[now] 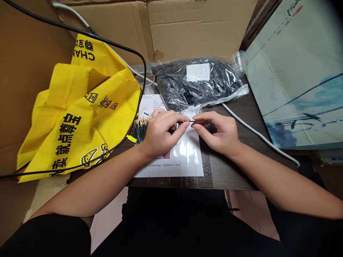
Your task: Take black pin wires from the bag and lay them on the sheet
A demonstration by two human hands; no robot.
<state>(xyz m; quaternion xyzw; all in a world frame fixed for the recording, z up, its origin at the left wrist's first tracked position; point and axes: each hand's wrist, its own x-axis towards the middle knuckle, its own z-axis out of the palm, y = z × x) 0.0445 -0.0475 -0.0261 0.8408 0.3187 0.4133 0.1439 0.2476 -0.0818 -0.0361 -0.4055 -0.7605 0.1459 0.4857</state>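
Note:
My left hand (164,131) pinches a thin dark wire-like piece (192,121) between thumb and index finger, above the printed sheet. From the other side, my right hand (222,131) closes its thumb and index finger on the same piece; their tips almost meet. Most of the piece is hidden by the fingers. Just left of my left hand lies a bundle of black wires (139,130) with gold-coloured metal ends, partly covered by that hand. Under both hands the white printed sheet (187,162) lies on the dark table.
A clear plastic bag (174,85) full of black pieces lies behind my hands. Clear plastic cups (238,63) stand near it. A yellow bag (64,103) and a black cable (118,46) are at left. A white cable (257,134) and a painted panel (300,85) are at right.

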